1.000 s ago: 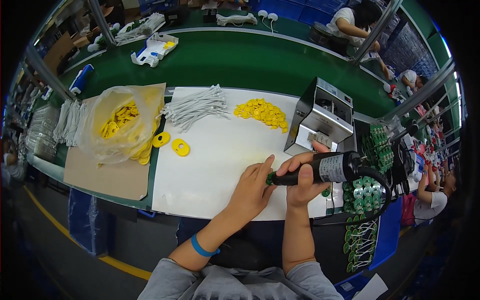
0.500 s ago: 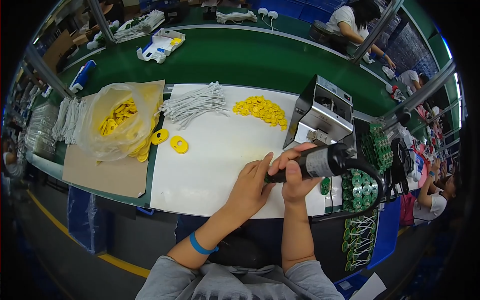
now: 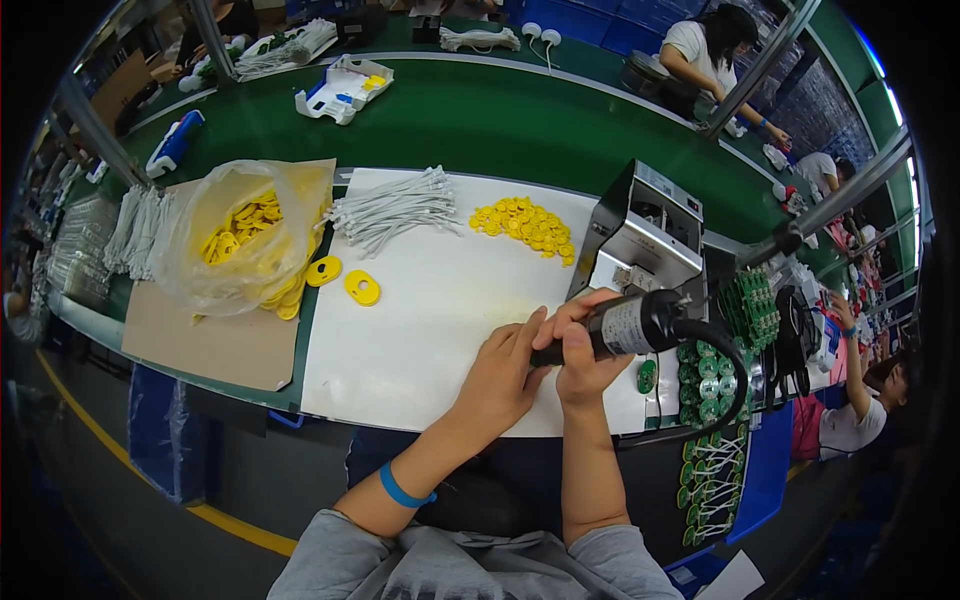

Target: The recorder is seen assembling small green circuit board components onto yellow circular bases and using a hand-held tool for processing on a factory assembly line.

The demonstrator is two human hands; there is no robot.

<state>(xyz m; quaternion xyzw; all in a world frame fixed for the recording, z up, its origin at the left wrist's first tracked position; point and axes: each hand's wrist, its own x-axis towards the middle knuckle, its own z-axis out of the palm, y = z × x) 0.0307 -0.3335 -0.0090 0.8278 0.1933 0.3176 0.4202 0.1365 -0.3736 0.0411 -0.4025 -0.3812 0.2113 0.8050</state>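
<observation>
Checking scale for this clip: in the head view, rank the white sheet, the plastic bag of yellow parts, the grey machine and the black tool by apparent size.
1. white sheet
2. plastic bag
3. grey machine, close to the bag, so that order is unsure
4. black tool, held by the right hand

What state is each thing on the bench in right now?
Black power screwdriver: lying sideways in the right hand, cable attached.
Left hand: fingers at the tool's tip.
Clear bag: open, filled with yellow parts.
Two yellow oval parts: flat, loose.
White cables: bundled, lying flat.
</observation>
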